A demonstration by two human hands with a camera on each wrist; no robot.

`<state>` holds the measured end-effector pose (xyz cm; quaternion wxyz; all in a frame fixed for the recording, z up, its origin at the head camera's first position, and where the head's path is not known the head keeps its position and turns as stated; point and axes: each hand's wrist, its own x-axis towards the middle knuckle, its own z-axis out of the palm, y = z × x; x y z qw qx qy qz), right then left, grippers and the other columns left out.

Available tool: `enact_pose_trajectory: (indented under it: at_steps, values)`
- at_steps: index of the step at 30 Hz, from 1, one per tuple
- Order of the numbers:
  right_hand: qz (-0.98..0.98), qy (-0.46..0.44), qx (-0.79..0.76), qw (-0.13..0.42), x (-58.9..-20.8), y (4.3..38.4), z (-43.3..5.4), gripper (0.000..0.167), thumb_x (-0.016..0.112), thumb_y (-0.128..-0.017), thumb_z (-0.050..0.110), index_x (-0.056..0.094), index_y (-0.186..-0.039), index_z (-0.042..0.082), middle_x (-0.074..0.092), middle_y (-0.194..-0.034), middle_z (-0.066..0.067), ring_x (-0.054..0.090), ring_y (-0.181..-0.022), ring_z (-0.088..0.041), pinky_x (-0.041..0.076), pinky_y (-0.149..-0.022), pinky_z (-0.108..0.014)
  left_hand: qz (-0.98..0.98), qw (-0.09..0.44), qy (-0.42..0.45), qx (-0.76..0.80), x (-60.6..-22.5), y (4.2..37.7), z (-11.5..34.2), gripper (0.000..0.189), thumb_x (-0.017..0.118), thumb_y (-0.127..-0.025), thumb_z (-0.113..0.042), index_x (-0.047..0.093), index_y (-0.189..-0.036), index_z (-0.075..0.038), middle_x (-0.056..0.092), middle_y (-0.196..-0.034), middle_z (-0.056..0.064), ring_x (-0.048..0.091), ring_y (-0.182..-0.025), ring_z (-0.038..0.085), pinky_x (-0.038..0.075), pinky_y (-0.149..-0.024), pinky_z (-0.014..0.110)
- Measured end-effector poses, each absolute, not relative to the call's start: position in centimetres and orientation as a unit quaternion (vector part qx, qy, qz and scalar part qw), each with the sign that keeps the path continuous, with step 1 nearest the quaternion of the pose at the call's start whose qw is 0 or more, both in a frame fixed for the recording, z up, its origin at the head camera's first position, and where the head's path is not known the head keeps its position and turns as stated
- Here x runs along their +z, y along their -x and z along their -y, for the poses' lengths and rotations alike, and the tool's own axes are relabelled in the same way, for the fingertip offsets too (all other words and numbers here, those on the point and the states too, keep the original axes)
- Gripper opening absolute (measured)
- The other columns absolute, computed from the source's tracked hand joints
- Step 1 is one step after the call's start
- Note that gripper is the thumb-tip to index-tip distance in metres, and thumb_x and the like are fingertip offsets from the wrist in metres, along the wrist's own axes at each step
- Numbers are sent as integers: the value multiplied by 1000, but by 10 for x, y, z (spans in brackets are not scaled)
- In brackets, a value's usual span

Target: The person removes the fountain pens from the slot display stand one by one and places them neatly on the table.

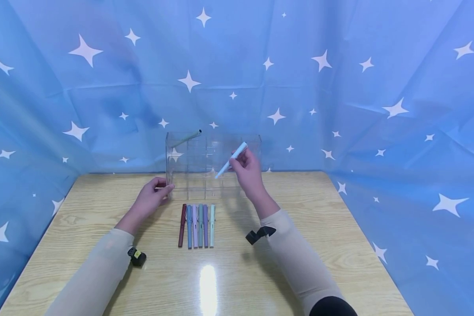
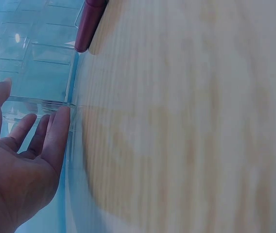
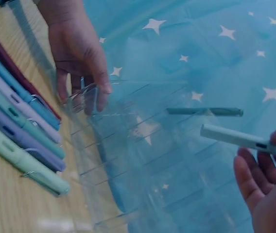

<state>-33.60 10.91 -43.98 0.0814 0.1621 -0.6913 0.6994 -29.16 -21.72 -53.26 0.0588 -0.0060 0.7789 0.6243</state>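
My left hand holds the lower left edge of a clear plastic organizer, thumb and fingers on either side of its wall. My right hand pinches a light blue pen, tilted, in front of the organizer's right half. A dark green pen lies slanted in the upper left of the organizer, its end sticking out. On the table before it lie several capped pens side by side: a dark red pen, a blue pen, lilac, teal and purple ones, and a mint green pen.
The wooden table carries everything, with a bright light reflection near its front. A blue curtain with white stars hangs close behind the organizer and around the sides.
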Motion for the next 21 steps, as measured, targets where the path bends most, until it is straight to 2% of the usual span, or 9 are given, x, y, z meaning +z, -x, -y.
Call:
enact_pose_trajectory:
  at_steps: [3,8,15,21]
  values:
    - [694,-164,698,69,-444,331,-112,17,66,-108,-1,63,-124,-5,66,-104,-10,73,-91,-21,70,-86,-43,-777,59,6,626,-532,291,217,58,65,-114,-38,50,-151,4,51,-144,22,59,-129,38,62,-110,45]
    - [703,-172,688,60,-450,325,-115,12,67,-107,-1,63,-117,-4,66,-102,-10,72,-86,-21,71,-80,-45,-775,59,7,629,-532,290,216,58,67,-114,-37,50,-151,5,51,-145,23,59,-129,38,62,-109,43]
    - [710,-181,678,60,-456,321,-118,8,69,-106,1,61,-108,1,67,-97,-8,71,-81,-17,69,-72,-32,-778,57,6,625,-535,292,218,59,66,-114,-39,51,-151,5,52,-144,23,59,-128,37,63,-107,40]
    - [727,-178,662,42,-458,316,-121,15,73,-106,3,63,-116,-2,69,-99,-9,68,-82,-20,69,-73,-36,-780,55,2,623,-535,291,218,60,66,-114,-40,50,-150,5,52,-144,22,59,-128,37,63,-107,41]
